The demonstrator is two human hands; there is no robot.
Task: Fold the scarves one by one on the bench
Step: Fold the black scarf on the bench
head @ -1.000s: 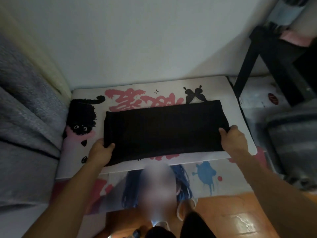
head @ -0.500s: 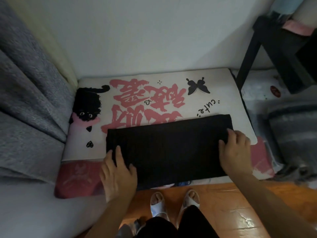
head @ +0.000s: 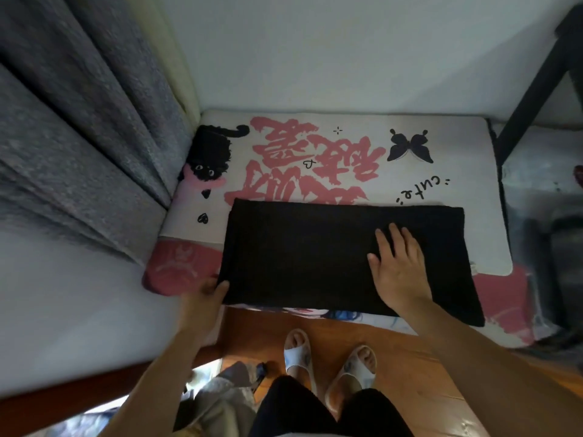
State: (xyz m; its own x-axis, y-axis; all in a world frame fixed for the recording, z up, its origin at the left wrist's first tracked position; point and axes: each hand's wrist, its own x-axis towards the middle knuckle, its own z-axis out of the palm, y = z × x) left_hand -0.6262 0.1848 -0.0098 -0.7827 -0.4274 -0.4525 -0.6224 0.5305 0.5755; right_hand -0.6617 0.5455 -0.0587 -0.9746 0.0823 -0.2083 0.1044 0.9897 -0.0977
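Note:
A black scarf lies folded into a wide rectangle on the front half of the bench, whose white cushion has pink lettering, a black cat and a butterfly. My right hand rests flat on the scarf's right part with straight, spread fingers. My left hand is at the scarf's front left corner, thumb on top of the fabric edge and the fingers hidden under it.
A grey curtain hangs at the left beside a white surface. A black table leg stands at the right of the bench. My feet in white slippers stand on the wooden floor below the bench edge.
My left hand slid from flat on the scarf to its front left corner and took the edge. My right hand moved inward from the right edge onto the fabric.

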